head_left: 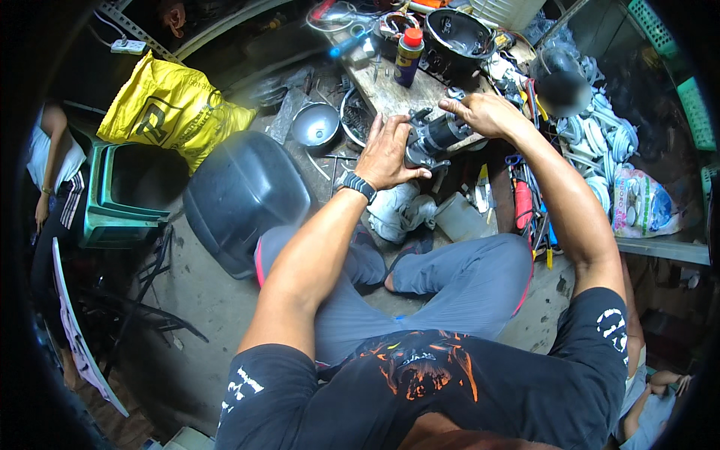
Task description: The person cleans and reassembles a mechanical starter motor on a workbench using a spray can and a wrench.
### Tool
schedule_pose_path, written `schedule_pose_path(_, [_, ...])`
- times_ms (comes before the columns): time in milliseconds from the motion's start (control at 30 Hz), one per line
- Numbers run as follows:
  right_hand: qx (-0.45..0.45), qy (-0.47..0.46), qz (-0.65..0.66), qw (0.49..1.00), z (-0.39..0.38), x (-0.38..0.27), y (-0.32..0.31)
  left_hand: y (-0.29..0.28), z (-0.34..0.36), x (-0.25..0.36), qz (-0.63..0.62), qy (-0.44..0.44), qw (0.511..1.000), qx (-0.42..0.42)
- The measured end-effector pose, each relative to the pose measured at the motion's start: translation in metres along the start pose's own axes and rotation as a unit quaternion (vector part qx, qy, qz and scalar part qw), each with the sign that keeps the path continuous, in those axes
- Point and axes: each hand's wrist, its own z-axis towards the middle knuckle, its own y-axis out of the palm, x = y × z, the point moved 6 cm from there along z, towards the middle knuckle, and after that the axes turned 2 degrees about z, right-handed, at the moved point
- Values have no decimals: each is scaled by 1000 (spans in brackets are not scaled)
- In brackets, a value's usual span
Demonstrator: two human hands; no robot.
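Observation:
Over the near edge of a worn wooden bench [373,81] is a dark cylindrical part with metal end brackets [442,133], which looks like an electric motor. My left hand [385,154], a dark-banded watch on its wrist, grips the metal bracket at the left end. At the other end my right hand [486,115] is closed round the cylinder, its thumb along the top; its fingertips are partly hidden. Just behind the part stands a dark blue spray can [407,64] with a red cap.
Beyond the can sits a black basin [457,41]. A metal bowl [316,126], black plastic housing [251,199] and yellow sack [161,105] lie leftward. White cloth [401,211] and red-handled pliers [523,204] are near my legs. Other people appear at the left and lower right edges.

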Motion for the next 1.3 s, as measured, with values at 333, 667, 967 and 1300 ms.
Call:
schedule_pose_path(333, [-48, -99, 51, 993, -12, -4, 15, -3, 4, 1, 6, 3, 1000, -26])
schedule_pose_path(667, [102, -293, -45, 950, -51, -22, 17, -10, 2, 14, 77, 19, 996, -33])
schedule_pose_path(967, [-64, 60, 114, 990, -16, 27, 15, -8, -1, 13, 83, 25, 996, -12])
schedule_pose_path(1300, [83, -29, 144, 986, -17, 20, 18, -5, 2, 11, 86, 25, 996, -22])
